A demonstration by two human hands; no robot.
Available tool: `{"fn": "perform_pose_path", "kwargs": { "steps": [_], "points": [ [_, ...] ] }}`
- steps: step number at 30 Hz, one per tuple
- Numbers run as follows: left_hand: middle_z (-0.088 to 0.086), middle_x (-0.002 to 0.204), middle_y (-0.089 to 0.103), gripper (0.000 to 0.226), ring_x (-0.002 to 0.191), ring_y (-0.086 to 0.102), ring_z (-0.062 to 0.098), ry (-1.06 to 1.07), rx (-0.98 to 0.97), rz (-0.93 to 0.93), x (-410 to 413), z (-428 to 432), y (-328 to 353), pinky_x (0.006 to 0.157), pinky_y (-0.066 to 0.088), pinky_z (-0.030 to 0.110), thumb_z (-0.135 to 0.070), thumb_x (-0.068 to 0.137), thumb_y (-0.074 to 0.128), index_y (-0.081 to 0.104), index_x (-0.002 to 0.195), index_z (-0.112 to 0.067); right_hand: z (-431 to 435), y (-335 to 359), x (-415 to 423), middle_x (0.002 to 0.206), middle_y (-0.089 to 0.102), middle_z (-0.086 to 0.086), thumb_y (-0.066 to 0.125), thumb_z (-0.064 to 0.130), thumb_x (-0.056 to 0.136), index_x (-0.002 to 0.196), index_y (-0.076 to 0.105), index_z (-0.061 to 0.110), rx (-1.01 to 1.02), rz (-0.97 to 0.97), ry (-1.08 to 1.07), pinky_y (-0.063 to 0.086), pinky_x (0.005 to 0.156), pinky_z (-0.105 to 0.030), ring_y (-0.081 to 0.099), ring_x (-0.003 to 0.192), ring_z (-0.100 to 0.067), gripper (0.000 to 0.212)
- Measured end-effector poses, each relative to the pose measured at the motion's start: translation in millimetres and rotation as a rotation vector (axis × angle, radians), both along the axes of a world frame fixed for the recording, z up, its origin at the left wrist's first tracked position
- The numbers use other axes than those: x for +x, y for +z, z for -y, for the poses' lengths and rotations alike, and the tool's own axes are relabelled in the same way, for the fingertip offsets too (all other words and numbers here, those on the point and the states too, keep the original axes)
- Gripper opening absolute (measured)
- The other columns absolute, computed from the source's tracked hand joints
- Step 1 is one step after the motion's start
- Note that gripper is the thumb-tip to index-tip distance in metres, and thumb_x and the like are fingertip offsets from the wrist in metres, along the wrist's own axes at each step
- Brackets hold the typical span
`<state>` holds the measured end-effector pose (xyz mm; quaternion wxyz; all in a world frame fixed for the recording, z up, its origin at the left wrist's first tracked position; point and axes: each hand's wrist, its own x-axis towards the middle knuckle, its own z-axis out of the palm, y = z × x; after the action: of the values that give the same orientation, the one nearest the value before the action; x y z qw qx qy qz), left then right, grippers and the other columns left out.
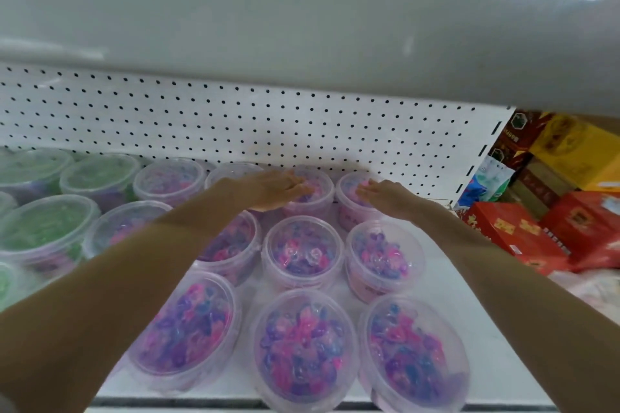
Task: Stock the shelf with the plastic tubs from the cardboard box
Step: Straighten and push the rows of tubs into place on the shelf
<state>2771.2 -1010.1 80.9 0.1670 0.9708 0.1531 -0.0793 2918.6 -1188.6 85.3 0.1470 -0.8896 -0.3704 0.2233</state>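
Note:
Clear plastic tubs filled with pink and purple pieces stand in rows on the white shelf (469, 298). My left hand (275, 189) lies flat with straight fingers on the lid of a back-row tub (313, 193). My right hand (385, 194) rests flat on the lid of the neighbouring back-row tub (350, 208) near the pegboard. In front of them stand a middle-row tub (303, 253) and a front-row tub (303, 345), among several others. The cardboard box is out of view.
Tubs with green contents (43, 231) fill the left part of the shelf. A white pegboard back panel (235, 121) runs behind, with an upper shelf (302, 27) overhead. Red boxes (523, 238) and a yellow box (570, 147) sit to the right.

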Motion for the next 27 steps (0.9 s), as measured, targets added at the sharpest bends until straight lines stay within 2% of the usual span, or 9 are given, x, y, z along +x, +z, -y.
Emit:
{"fn": "perform_pose_path", "kwargs": {
  "steps": [3, 6, 8, 9, 11, 14, 19, 22, 27],
  "points": [
    [0.017, 0.131, 0.053, 0.042, 0.120, 0.051, 0.027, 0.071, -0.113, 0.234, -8, 26, 12, 0.101, 0.040, 0.044, -0.030, 0.101, 0.026, 0.049, 0.129, -0.008, 14, 6, -5, 0.153, 0.027, -0.005, 0.038, 0.037, 0.098, 0.142, 0.035, 0.015, 0.103, -0.008, 0.004, 0.020, 0.111, -0.031, 0.029, 0.139, -0.022, 0.050],
    [0.004, 0.086, 0.064, 0.059, 0.084, 0.059, 0.005, -0.113, -0.184, 0.453, -38, 59, 25, 0.079, 0.040, 0.011, -0.051, 0.090, 0.024, 0.062, 0.088, -0.006, 45, 13, -17, 0.147, 0.038, 0.009, 0.051, 0.039, 0.092, 0.134, 0.048, 0.028, 0.219, 0.046, 0.053, 0.025, 0.103, -0.024, 0.036, 0.132, -0.008, 0.043],
    [-0.006, 0.109, 0.062, 0.057, 0.099, 0.056, 0.005, -0.170, -0.144, 0.222, -64, 74, 29, 0.081, 0.032, 0.010, -0.054, 0.095, 0.024, 0.063, 0.109, -0.015, 72, 15, -28, 0.138, 0.046, 0.020, 0.057, 0.041, 0.088, 0.123, 0.057, 0.037, 0.231, -0.050, 0.123, 0.028, 0.099, -0.019, 0.040, 0.124, 0.001, 0.036],
    [-0.012, 0.127, 0.055, 0.052, 0.117, 0.049, 0.005, -0.178, -0.146, 0.072, -76, 77, 26, 0.092, 0.027, 0.010, -0.054, 0.096, 0.023, 0.056, 0.126, -0.025, 85, 15, -34, 0.136, 0.045, 0.025, 0.059, 0.042, 0.086, 0.120, 0.059, 0.041, 0.217, -0.110, 0.148, 0.028, 0.099, -0.019, 0.039, 0.124, 0.003, 0.035],
    [-0.019, 0.147, 0.034, 0.058, 0.137, 0.029, 0.003, -0.214, -0.154, -0.052, -94, 77, 21, 0.113, 0.018, 0.021, -0.059, 0.090, 0.018, 0.039, 0.139, -0.035, 104, 13, -43, 0.134, 0.041, 0.029, 0.060, 0.042, 0.085, 0.117, 0.059, 0.046, 0.163, -0.155, 0.187, 0.027, 0.102, -0.019, 0.035, 0.126, 0.005, 0.032],
    [-0.017, 0.154, 0.020, 0.075, 0.142, 0.016, 0.000, -0.229, -0.077, -0.079, -104, 73, 15, 0.115, 0.010, 0.024, -0.065, 0.080, 0.009, 0.026, 0.146, -0.034, 110, 0, -45, 0.141, 0.039, 0.021, 0.060, 0.034, 0.087, 0.114, 0.056, 0.049, 0.142, -0.075, 0.243, 0.020, 0.110, -0.018, 0.027, 0.136, 0.001, 0.031],
    [-0.021, 0.155, 0.008, 0.046, 0.144, 0.009, 0.003, -0.188, -0.049, -0.130, -100, 66, 8, 0.118, 0.005, 0.028, -0.050, 0.097, 0.015, 0.018, 0.143, -0.046, 98, -19, -43, 0.148, 0.033, 0.015, 0.061, 0.036, 0.086, 0.126, 0.053, 0.039, 0.205, -0.056, 0.214, 0.016, 0.110, -0.015, 0.016, 0.141, 0.000, 0.041],
    [-0.024, 0.154, 0.009, 0.045, 0.143, 0.009, 0.004, -0.149, -0.066, -0.163, -95, 69, 14, 0.114, 0.006, 0.028, -0.047, 0.099, 0.014, 0.021, 0.144, -0.045, 97, -21, -41, 0.147, 0.034, 0.016, 0.062, 0.037, 0.084, 0.126, 0.054, 0.039, 0.215, -0.057, 0.189, 0.018, 0.114, -0.021, 0.017, 0.140, 0.001, 0.042],
    [-0.025, 0.154, 0.010, 0.043, 0.144, 0.008, 0.005, -0.164, -0.074, -0.178, -98, 67, 15, 0.118, 0.007, 0.031, -0.041, 0.100, 0.012, 0.021, 0.141, -0.050, 99, -30, -42, 0.145, 0.039, 0.011, 0.072, 0.033, 0.077, 0.123, 0.058, 0.034, 0.299, -0.015, 0.172, 0.018, 0.110, -0.015, 0.021, 0.139, 0.001, 0.048]
  ]
}}
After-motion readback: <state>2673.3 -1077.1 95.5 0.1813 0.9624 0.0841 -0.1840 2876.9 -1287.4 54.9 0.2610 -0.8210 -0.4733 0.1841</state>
